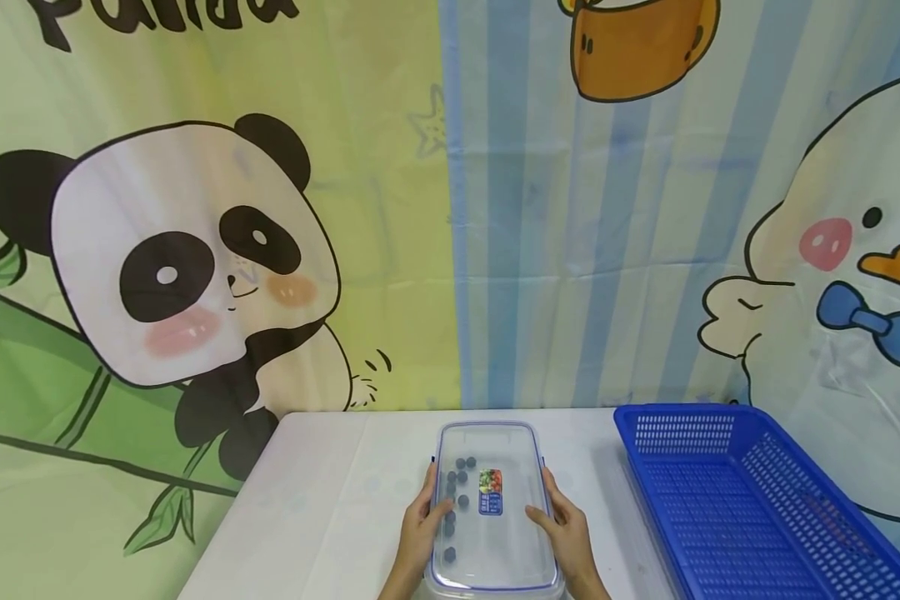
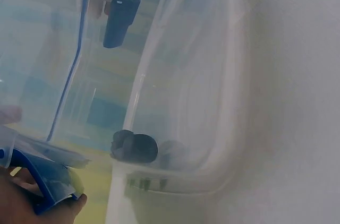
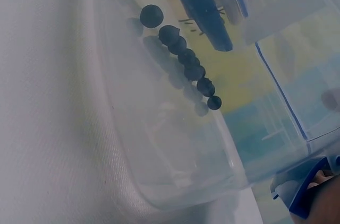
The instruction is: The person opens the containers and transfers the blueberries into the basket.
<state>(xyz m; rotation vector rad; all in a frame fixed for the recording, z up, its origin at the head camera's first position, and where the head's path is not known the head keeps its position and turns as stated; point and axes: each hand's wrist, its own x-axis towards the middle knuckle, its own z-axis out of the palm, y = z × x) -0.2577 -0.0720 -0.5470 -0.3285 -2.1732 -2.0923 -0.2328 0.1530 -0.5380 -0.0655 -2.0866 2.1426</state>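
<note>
A clear plastic food container (image 1: pixel 495 558) sits on the table in front of me, its transparent lid (image 1: pixel 513 450) lying over it with a blue seal line around the rim. Several dark round berries (image 1: pixel 462 502), which look like blueberries, lie inside along the left side. My left hand (image 1: pixel 418 525) grips the container's left edge, thumb on the lid. The right hand (image 1: pixel 567 527) holds the opposite edge the same way. In the wrist views, fingers are beside a blue-edged side clip (image 2: pixel 37 168) and another clip (image 3: pixel 301 203); whether these are latched I cannot tell.
To the right on the white table (image 1: pixel 330 500) stands a blue plastic basket (image 1: pixel 757 500) with perforated walls. Behind the table hangs a printed cloth (image 1: pixel 390 250) with a panda and a white duck-like figure. A small printed label (image 1: pixel 491 492) is on the lid.
</note>
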